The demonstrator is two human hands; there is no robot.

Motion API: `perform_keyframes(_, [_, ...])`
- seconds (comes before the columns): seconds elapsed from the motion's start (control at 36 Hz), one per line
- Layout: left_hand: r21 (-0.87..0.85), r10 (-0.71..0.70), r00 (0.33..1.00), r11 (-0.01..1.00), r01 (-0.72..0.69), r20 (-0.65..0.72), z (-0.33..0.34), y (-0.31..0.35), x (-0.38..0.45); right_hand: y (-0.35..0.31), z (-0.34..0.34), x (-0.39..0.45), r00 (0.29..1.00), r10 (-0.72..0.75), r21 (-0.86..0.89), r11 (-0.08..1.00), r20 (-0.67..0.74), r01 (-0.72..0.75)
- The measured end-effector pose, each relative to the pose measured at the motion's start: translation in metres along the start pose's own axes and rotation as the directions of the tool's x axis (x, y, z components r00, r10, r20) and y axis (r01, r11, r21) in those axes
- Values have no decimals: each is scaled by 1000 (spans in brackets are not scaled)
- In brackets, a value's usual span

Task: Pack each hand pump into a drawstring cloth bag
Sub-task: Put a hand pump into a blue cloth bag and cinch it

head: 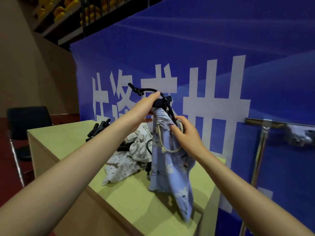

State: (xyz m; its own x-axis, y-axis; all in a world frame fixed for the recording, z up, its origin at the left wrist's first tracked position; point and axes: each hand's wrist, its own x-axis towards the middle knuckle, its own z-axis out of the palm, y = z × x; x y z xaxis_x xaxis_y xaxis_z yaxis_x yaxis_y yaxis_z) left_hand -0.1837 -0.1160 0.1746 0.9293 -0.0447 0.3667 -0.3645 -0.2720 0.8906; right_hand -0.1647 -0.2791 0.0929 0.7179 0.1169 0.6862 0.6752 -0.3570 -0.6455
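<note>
Step in hand: a hand pump (161, 103) was going down into the blue drawstring bag (170, 167), held up above the desk (136, 201).
Left grip: the left hand (144, 106) was curled round the black head of the hand pump, which stood just clear of the bag mouth.
Right grip: the right hand (185, 132) pinched the gathered mouth of the blue drawstring bag, at 4 o'clock from the left hand and just beside it.
Key relation: the pump's long axis appeared to run near upright, along the hanging bag; most of the body seemed already inside, though the cloth hid it.
Hose: the black hose (150, 90) arched out from the head toward 10 o'clock, ending well outside the bag.
Cord: the cream drawstring (162, 142) hung slack in a loop below the right hand.
Next move, as judged: the hose would have to be folded down toward 5 o'clock into the mouth; the left hand was the nearer.
Risk, as judged: the springy hose could lift back out before the cord closed.
Elsewhere on the desk: a white leaf-print bag (129, 159) lay crumpled at 8 o'clock from the blue bag, with further black pumps (100, 128) beyond it.
</note>
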Motion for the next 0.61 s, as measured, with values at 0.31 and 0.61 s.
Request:
perform_keyframes(0.31, [99, 340, 935, 939, -330, -103, 17, -11, 8, 4, -4, 1, 995, 9, 126, 992, 103, -22])
perform_keyframes(0.61, [-187, 219, 971, 954, -235, -100, 39, -8, 15, 5, 4, 6, 994, -88, 131, 988, 67, 79])
